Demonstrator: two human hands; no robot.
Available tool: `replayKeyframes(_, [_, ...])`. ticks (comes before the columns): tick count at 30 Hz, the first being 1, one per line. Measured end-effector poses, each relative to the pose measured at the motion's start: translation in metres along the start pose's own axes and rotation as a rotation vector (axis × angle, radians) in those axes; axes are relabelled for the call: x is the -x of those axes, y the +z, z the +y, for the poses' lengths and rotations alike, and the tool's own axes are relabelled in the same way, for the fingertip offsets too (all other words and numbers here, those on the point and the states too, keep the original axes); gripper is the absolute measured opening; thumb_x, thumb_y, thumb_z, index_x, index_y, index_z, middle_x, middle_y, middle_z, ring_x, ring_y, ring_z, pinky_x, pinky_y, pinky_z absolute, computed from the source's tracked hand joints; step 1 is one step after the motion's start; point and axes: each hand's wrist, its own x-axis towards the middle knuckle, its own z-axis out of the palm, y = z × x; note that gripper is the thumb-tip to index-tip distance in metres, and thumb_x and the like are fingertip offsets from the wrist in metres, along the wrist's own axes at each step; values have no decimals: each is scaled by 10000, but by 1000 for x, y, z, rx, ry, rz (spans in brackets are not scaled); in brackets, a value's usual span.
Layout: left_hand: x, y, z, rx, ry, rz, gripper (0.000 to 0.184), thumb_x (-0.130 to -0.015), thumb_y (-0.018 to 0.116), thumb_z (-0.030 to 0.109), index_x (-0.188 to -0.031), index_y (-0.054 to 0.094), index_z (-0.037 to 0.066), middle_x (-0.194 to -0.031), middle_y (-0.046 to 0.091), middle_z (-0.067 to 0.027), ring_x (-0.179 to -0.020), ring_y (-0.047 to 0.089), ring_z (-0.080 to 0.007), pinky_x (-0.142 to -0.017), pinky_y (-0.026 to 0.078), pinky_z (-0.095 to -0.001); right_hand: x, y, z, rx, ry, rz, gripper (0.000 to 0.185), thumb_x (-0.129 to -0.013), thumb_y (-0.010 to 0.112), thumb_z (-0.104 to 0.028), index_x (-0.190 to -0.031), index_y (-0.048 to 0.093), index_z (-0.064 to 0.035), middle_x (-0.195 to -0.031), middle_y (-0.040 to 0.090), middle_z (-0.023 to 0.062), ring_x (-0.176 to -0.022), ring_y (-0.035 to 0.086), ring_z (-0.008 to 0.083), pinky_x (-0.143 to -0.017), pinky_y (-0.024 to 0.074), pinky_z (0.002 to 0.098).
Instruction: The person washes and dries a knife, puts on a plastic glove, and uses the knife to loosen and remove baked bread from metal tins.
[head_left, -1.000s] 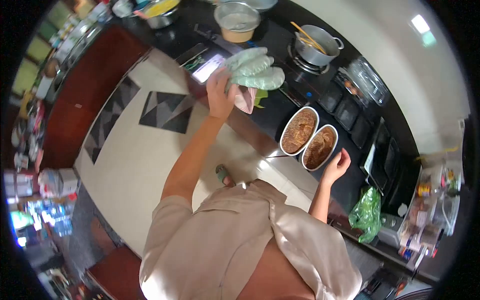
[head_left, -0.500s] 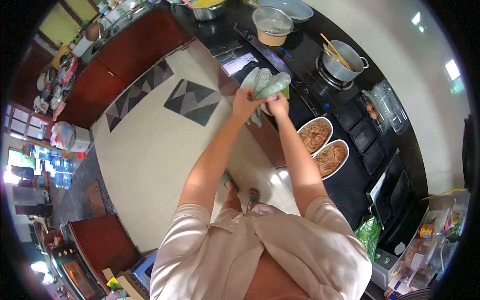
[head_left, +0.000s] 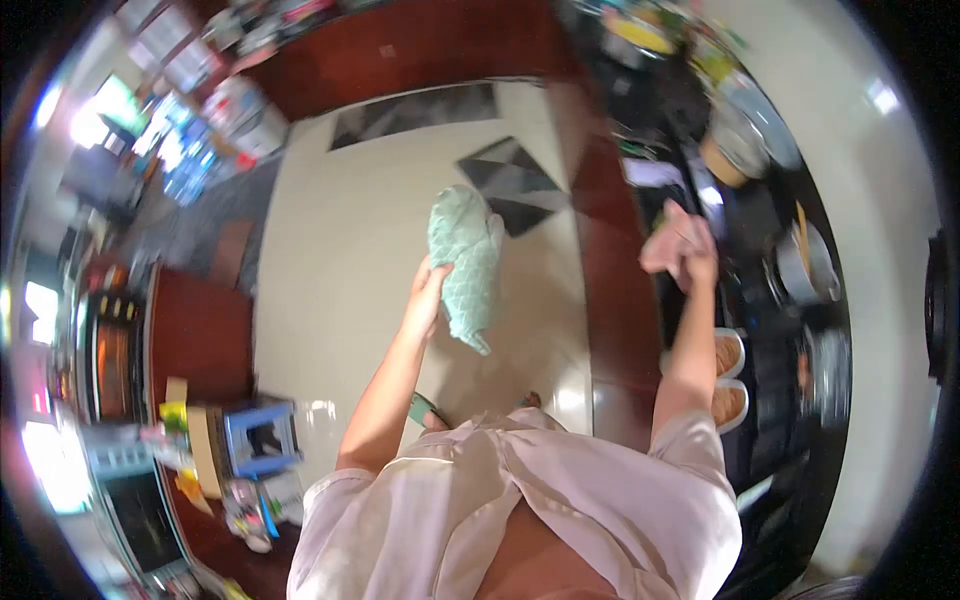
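My left hand (head_left: 430, 288) grips a light-green quilted oven mitt (head_left: 468, 262) by its side, held out over the tiled floor. The mitt hangs long, with a narrow tip at the bottom. Off to the right, my right hand (head_left: 703, 256) is closed on a pink cloth (head_left: 668, 242) above the counter edge; both are smeared by motion. Below that forearm, two white oval dishes (head_left: 730, 405) with brown filling sit on the dark counter, partly covered by my arm.
A pot (head_left: 806, 272) with wooden sticks stands on the stove at right, a covered bowl (head_left: 735, 150) farther up. On the left are a lit oven (head_left: 112, 345) and a blue stool (head_left: 262, 440). Dark patterned tiles (head_left: 512, 185) mark the pale floor.
My hands have parted: the left carried the green mitt leftward, the right moved out over the counter with the pink cloth. My view has turned left, toward the oven side.
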Motion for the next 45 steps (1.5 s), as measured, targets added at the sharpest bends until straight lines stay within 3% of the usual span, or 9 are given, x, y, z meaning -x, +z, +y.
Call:
replayKeyframes(2, [46, -81, 28, 158, -22, 147, 389, -860, 508, 234, -1176, 478, 9, -1068, 576, -106, -1012, 547, -203, -820, 465, -339, 55, 15, -38, 345, -26, 427, 597, -754, 566, -328, -1249, 466, -10, -1035, 598, 170, -908, 580, 324, -829, 453, 404])
replayKeyframes(7, [144, -252, 46, 424, -19, 496, 445, -816, 530, 260, -1174, 474, 2, -1070, 572, -128, -956, 576, -228, -829, 479, -366, 132, 154, 8, 279, -598, 491, 318, -810, 500, -160, -1085, 558, -14, -997, 612, 180, -923, 579, 317, -816, 453, 380])
replayKeyframes(14, [265, -445, 56, 566, 146, 822, 358, -773, 537, 228, -1065, 517, 20, -965, 583, -102, -884, 581, -219, -800, 483, -359, 437, 467, 27, 471, -608, -1353, 438, -825, 605, -253, -1220, 511, -89, -1090, 598, 135, -947, 587, 227, -758, 489, 340])
replayKeyframes(19, [330, -520, 68, 504, 303, 1163, 347, -757, 542, 199, -1064, 524, 39, -944, 576, -87, -843, 570, -216, -746, 484, -342, 578, 543, -50, 583, -437, -1836, 419, -810, 616, -289, -1170, 559, -83, -1015, 626, 137, -931, 595, 199, -751, 490, 299])
replayKeyframes(24, [395, -623, 54, 522, 510, 1458, 359, -759, 518, 132, -1103, 493, 32, -1003, 535, -64, -905, 507, -184, -815, 408, -283, 559, 624, -8, 870, -991, -1496, 339, -784, 613, -306, -1023, 639, -67, -806, 657, 88, -728, 624, 197, -654, 505, 317])
replayKeyframes(32, [458, -876, 135, -357, 506, 1894, 346, -799, 576, 273, -1013, 505, 10, -919, 578, -103, -840, 539, -161, -751, 424, -293, 573, 731, 53, 947, 19, -1503, 239, -782, 557, -211, -895, 570, 0, -720, 610, 116, -504, 590, 235, -424, 445, 395])
replayKeyframes(36, [435, -904, 201, -782, -623, 1562, 659, -728, 626, 493, -1162, 531, 7, -1048, 616, -214, -992, 592, -312, -823, 464, -372, 653, 787, 38, 1103, 46, -1547, 215, -792, 529, -182, -872, 569, 14, -727, 608, 137, -482, 578, 223, -417, 445, 373])
replayKeyframes(41, [341, -919, 191, -938, 218, 1842, 336, -827, 593, 223, -1070, 547, -4, -1019, 559, -159, -886, 558, -294, -789, 452, -358, 741, 853, 12, 770, -374, -1754, 301, -820, 556, -216, -1030, 614, -8, -822, 645, 115, -640, 620, 181, -534, 502, 307])
replayKeyframes(45, [192, -857, 192, -859, 414, 1292, 202, -849, 544, 106, -1025, 537, 7, -929, 560, -142, -848, 564, -272, -771, 459, -330, 742, 839, -42, 514, -508, -1664, 301, -814, 577, -231, -1018, 618, -12, -819, 650, 107, -682, 614, 156, -601, 506, 291])
